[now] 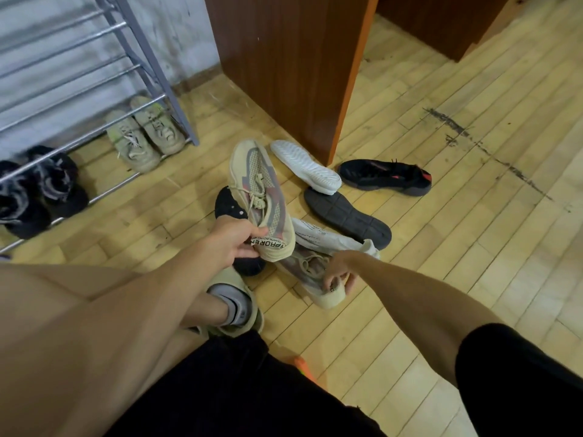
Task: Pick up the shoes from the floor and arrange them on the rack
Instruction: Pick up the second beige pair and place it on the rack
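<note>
My left hand [235,239] grips the heel of a beige knit sneaker [257,187] and holds it above the pile, toe pointing away. My right hand [339,272] closes on the heel of its matching beige sneaker [310,272], which lies on the floor. Around them lie a white shoe sole-up [304,167], a dark shoe sole-up [345,216], a black sneaker with red accents [385,177], a white shoe on its side [328,238] and a black shoe [228,205] partly hidden under the lifted one. The metal rack [79,74] stands at the left.
On the rack's lowest bars sit a pale green pair [145,137] and a black pair [38,190]. A brown wooden cabinet [284,64] stands behind the pile. My foot in a beige slide [235,305] is close to the shoes on the wooden floor.
</note>
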